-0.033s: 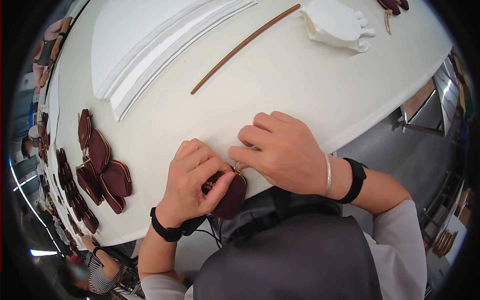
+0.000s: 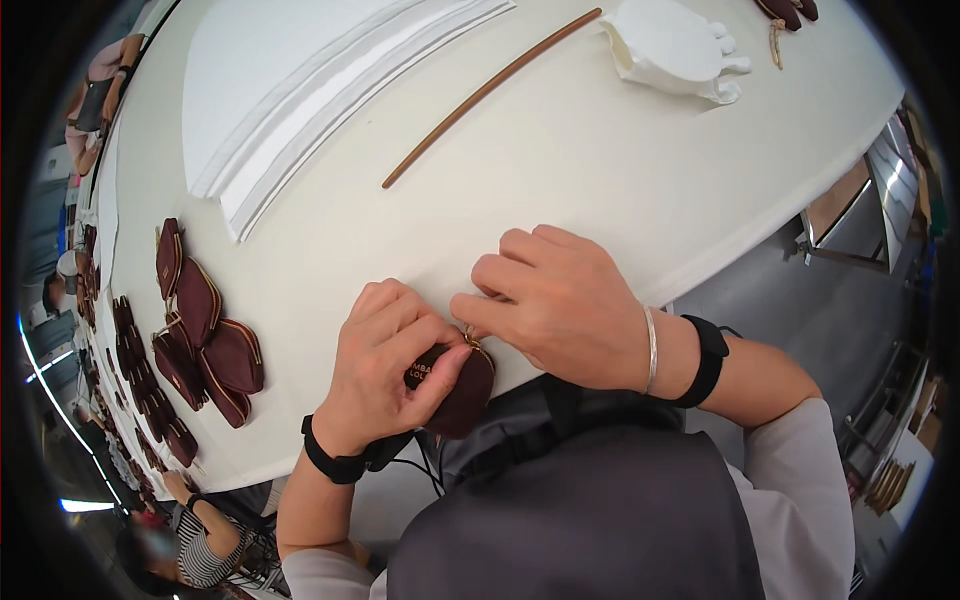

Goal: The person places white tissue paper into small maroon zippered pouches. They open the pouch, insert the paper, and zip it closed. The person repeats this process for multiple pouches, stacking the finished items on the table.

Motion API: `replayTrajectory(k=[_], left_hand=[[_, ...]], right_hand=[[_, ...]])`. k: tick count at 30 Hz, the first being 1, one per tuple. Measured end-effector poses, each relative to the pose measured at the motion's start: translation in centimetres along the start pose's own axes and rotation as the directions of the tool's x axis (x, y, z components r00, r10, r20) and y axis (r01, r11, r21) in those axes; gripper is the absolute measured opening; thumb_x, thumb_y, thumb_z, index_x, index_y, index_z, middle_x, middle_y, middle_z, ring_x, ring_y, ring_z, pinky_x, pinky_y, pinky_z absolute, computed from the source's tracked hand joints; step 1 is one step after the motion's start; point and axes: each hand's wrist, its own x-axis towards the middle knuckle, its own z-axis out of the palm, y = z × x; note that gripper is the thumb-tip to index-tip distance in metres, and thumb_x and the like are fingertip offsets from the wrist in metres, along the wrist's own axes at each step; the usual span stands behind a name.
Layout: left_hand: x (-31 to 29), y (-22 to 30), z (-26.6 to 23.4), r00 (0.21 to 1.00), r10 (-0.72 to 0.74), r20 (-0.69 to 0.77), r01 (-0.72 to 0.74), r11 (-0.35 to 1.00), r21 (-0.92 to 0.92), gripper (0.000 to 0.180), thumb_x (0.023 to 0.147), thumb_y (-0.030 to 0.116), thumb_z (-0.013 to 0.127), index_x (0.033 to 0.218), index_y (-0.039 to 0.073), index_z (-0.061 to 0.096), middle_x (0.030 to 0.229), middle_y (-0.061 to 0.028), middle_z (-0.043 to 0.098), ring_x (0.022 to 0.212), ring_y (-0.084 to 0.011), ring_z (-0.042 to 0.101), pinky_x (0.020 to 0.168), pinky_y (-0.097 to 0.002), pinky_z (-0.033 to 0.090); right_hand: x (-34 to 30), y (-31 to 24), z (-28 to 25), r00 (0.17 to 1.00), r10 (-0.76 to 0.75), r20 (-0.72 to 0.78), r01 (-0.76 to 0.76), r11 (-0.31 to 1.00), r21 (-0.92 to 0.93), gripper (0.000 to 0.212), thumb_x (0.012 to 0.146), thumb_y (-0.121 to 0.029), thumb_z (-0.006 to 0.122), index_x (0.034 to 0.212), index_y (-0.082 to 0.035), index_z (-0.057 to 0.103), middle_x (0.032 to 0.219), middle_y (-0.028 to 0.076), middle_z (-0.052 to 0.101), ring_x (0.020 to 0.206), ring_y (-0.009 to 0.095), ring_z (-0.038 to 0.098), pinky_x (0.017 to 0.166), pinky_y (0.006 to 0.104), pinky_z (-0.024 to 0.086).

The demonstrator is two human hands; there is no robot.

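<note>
My left hand [image 2: 395, 355] is closed round a small dark maroon zip pouch [image 2: 465, 400], its thumb pressed on the front near gold lettering. The pouch is held at the table's near edge, partly hidden by the fingers. At its top, a gold-coloured metal fitting [image 2: 470, 338] shows by the end of the zip. My right hand [image 2: 555, 310] pinches at that fitting with thumb and forefinger, the other fingers curled in. Whether the fitting is a zip pull or a ring is too small to tell.
Several maroon pouches [image 2: 235, 357] lie in a pile on the left, with rows of more [image 2: 150, 390] beyond. Farther back are white folded sheets [image 2: 300, 110], a thin brown strip [image 2: 490, 90] and a white glove [image 2: 670, 50]. Another person [image 2: 210, 550] sits at lower left.
My right hand has shifted very slightly to the left at the top of the pouch. The left hand and the pouch stay in place.
</note>
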Motion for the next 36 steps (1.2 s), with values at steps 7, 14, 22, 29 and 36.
replayTrajectory(k=[7, 14, 22, 29, 36], left_hand=[[-3.2, 0.8, 1.2, 0.983, 0.038, -0.182, -0.050, 0.997, -0.061, 0.032, 0.072, 0.026, 0.085, 0.093, 0.008, 0.069, 0.092, -0.0085, 0.065, 0.090, -0.0305, 0.058, 0.080, -0.0401, 0.050], [-4.9, 0.6, 1.6, 0.977, -0.004, -0.212, 0.014, 0.999, 0.047, 0.044, 0.071, 0.046, 0.087, 0.093, 0.011, 0.072, 0.102, -0.0077, 0.060, 0.097, -0.0300, 0.053, 0.082, -0.0407, 0.047], [-5.8, 0.6, 2.6, 0.956, -0.034, -0.291, 0.050, 0.998, 0.047, 0.047, 0.071, 0.054, 0.085, 0.098, 0.017, 0.073, 0.108, -0.0037, 0.060, 0.104, -0.0278, 0.051, 0.083, -0.0427, 0.045], [-5.9, 0.0, 3.0, 0.957, -0.100, -0.272, 0.075, 0.992, -0.101, 0.051, 0.065, 0.052, 0.088, 0.095, 0.015, 0.072, 0.106, -0.0044, 0.062, 0.101, -0.0280, 0.055, 0.083, -0.0411, 0.048], [-5.3, 0.3, 2.0, 0.963, -0.195, -0.186, 0.163, 0.971, -0.175, 0.047, 0.060, 0.045, 0.092, 0.088, 0.014, 0.071, 0.102, -0.0042, 0.061, 0.096, -0.0275, 0.054, 0.074, -0.0371, 0.048]], right_hand=[[-3.1, -2.0, -1.6, 0.998, 0.048, 0.050, -0.051, 0.997, 0.052, 0.010, 0.077, -0.013, 0.065, 0.087, -0.012, 0.063, 0.078, -0.001, 0.052, 0.076, 0.016, 0.053, 0.066, 0.0301, 0.043], [-2.3, -1.5, -2.7, 0.980, 0.122, 0.158, -0.170, 0.923, 0.346, 0.026, 0.078, -0.015, 0.075, 0.101, -0.009, 0.066, 0.094, 0.002, 0.062, 0.085, 0.020, 0.058, 0.073, 0.0319, 0.048], [0.4, -1.3, -1.3, 0.919, 0.100, 0.382, -0.331, 0.721, 0.609, 0.035, 0.076, -0.018, 0.082, 0.107, -0.007, 0.069, 0.099, 0.005, 0.067, 0.081, 0.023, 0.062, 0.072, 0.0337, 0.052], [2.7, -1.6, -1.4, 0.869, 0.065, 0.491, -0.365, 0.755, 0.545, 0.034, 0.072, -0.017, 0.084, 0.102, -0.007, 0.071, 0.097, 0.004, 0.068, 0.075, 0.022, 0.063, 0.063, 0.0318, 0.053], [4.2, -2.6, -2.1, 0.837, 0.010, 0.546, -0.222, 0.920, 0.324, 0.028, 0.072, -0.016, 0.081, 0.094, -0.005, 0.070, 0.077, 0.001, 0.060, 0.060, 0.015, 0.059, 0.048, 0.0302, 0.048]])
